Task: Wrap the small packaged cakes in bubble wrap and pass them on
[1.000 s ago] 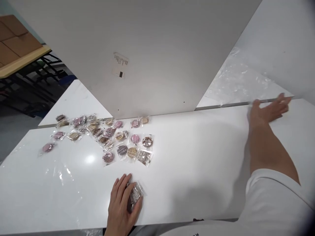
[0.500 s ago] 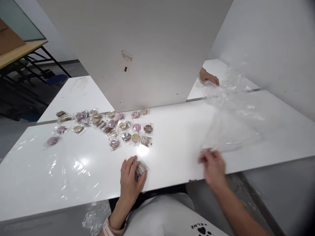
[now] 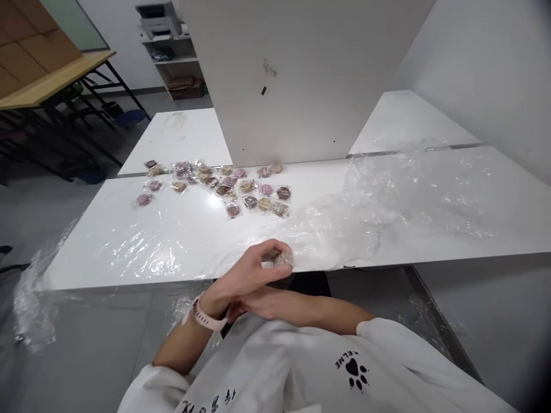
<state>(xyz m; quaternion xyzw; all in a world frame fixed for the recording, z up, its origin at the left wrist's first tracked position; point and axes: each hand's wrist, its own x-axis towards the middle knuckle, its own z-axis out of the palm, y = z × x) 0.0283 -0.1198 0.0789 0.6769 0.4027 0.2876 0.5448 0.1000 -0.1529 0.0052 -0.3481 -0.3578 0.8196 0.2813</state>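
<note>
My left hand (image 3: pixel 258 265), with a pink watch band on the wrist, is at the table's front edge. Its thumb and fingers curl round a small piece in clear wrapping (image 3: pixel 284 259), mostly a blur of shine. Clear plastic film (image 3: pixel 344 226) spreads across the table to the right and reaches this hand. Beneath the left wrist lies my right hand (image 3: pixel 253 303), its forearm crossing in front of my body; the fingers are largely hidden. Beyond the left hand, several individually wrapped round sweets (image 3: pixel 264 204) in pink, brown and cream lie scattered.
A tall white panel (image 3: pixel 301 86) stands at the white table's (image 3: pixel 193 229) back edge. More crumpled film (image 3: pixel 34 315) hangs off the left end. Past it are a wooden table (image 3: pixel 55 77), a blue stool (image 3: pixel 130 118) and a shelf with a printer (image 3: pixel 159 23).
My right hand has swept from the right side to beneath my left wrist. The film has spread leftward and forward over the table. My left hand has turned to point right, and the view has shifted.
</note>
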